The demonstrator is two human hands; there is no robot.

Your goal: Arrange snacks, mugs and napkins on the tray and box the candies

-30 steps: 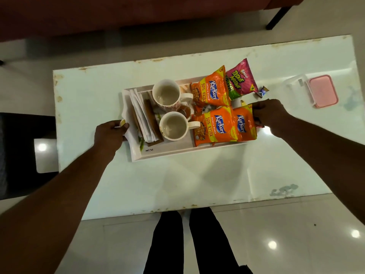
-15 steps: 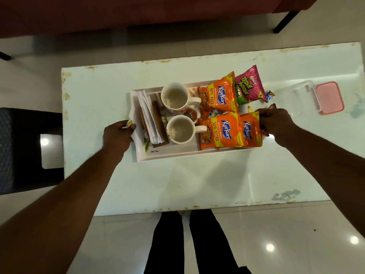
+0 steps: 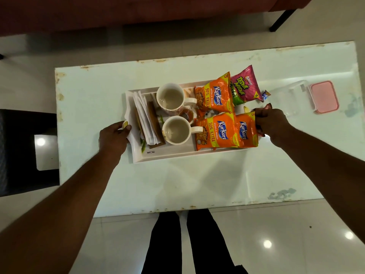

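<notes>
A white tray (image 3: 173,155) sits on the pale table. On it lie folded napkins (image 3: 147,117) at the left, two white mugs (image 3: 170,98) (image 3: 175,130) in the middle and orange snack packets (image 3: 216,92) (image 3: 217,131) (image 3: 245,131) at the right, with a pink packet (image 3: 245,86) behind. My left hand (image 3: 113,135) grips the tray's left end. My right hand (image 3: 271,123) is closed on the tray's right end, over a dark wrapper. A small candy (image 3: 265,94) lies beside the pink packet. The clear box (image 3: 286,95) stands to the right.
A pink lid (image 3: 325,96) lies beside the clear box at the table's right. A dark chair (image 3: 23,151) stands left of the table, a red sofa (image 3: 138,10) behind it. My legs are at the near edge (image 3: 177,211).
The tray and both hands hold the same place on the table; only the camera view has shifted a little, so everything sits lower in the picture.
</notes>
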